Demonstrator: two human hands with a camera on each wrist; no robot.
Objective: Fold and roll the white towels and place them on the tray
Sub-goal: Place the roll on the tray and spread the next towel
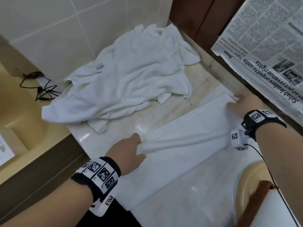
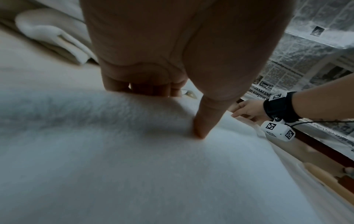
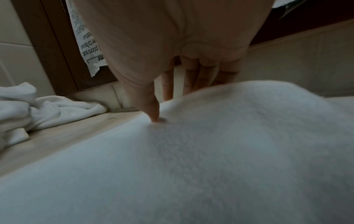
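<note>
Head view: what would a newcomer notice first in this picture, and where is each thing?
First, the long white towel stretched flat across the marble counter, with the left hand pinching its near end and the right hand holding its far end. Behind it, a crumpled heap of white towels lies against the tiled wall. At upper right hangs a newspaper.

The head view looks steeply down from above onto the counter (image 1: 188,185), taking in both forearms. Each wrist view sits low and very near, skimming the spread towel (image 2: 134,174) along the fingers (cloth fills most of both). The left wrist view faces right, sharing the right hand (image 2: 249,109) with the head view.
</note>
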